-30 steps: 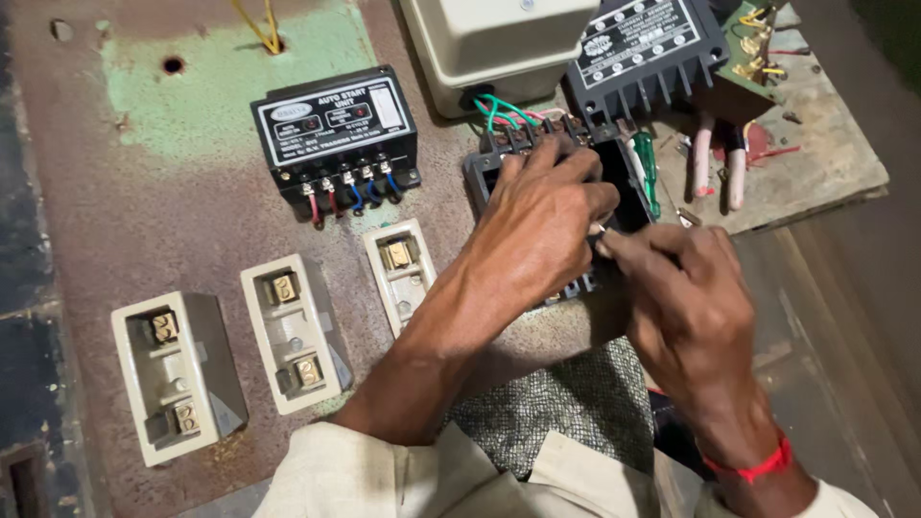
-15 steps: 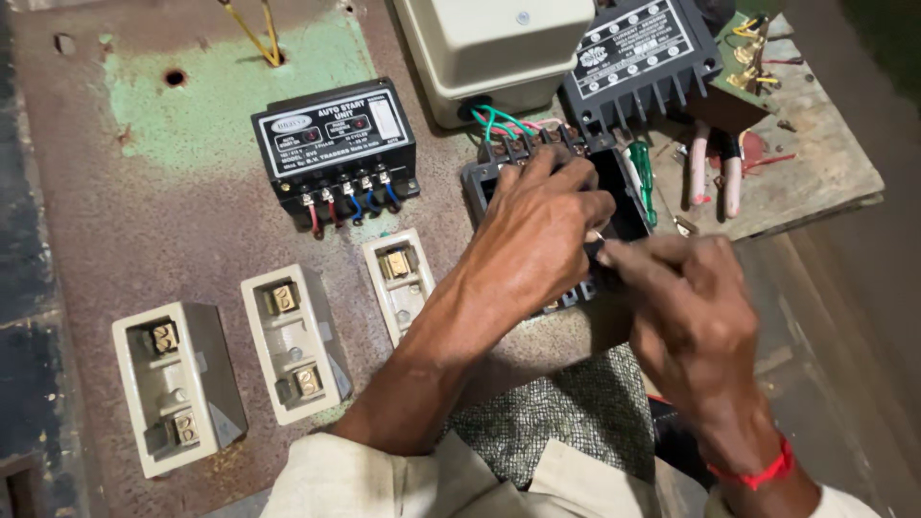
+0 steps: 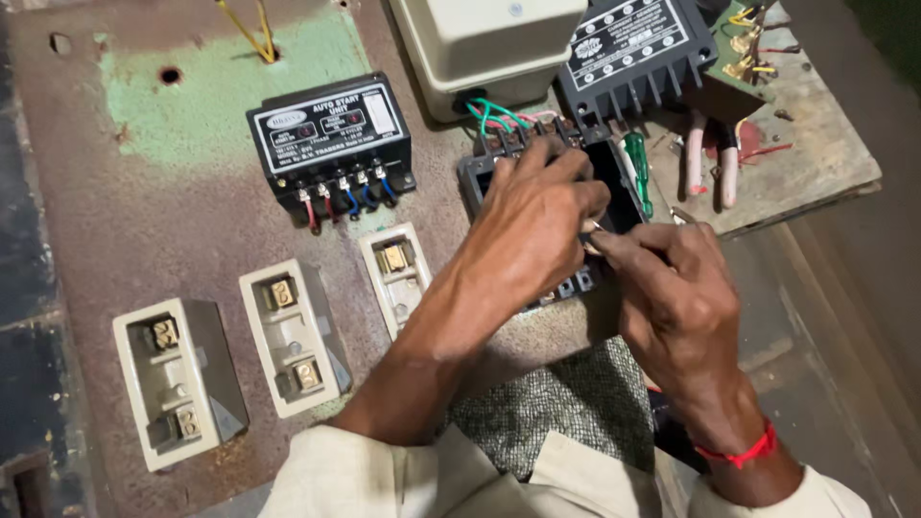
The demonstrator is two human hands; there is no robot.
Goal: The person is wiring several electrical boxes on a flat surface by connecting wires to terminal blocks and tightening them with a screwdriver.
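Observation:
My left hand (image 3: 537, 230) lies over an open black terminal box (image 3: 622, 192) mounted on a rusty metal panel (image 3: 125, 221), with its fingers curled onto the box's top row of terminals. Green and red wires (image 3: 489, 113) run into that row. My right hand (image 3: 672, 297), with a red thread on the wrist, pinches a small metal piece (image 3: 590, 233) against the left hand's fingertips at the box's right side. What lies under the left palm is hidden.
A black relay unit (image 3: 331, 144) with coloured wires sits at the left of the box. Three white fuse holders (image 3: 293, 331) stand in a row below it. A beige housing (image 3: 480, 48), a second black unit (image 3: 633, 53), a green screwdriver (image 3: 638, 173) and pliers (image 3: 710, 163) lie behind.
Both hands stay on the black box; the right fingers have shifted slightly at the pinch. The view has drifted a little.

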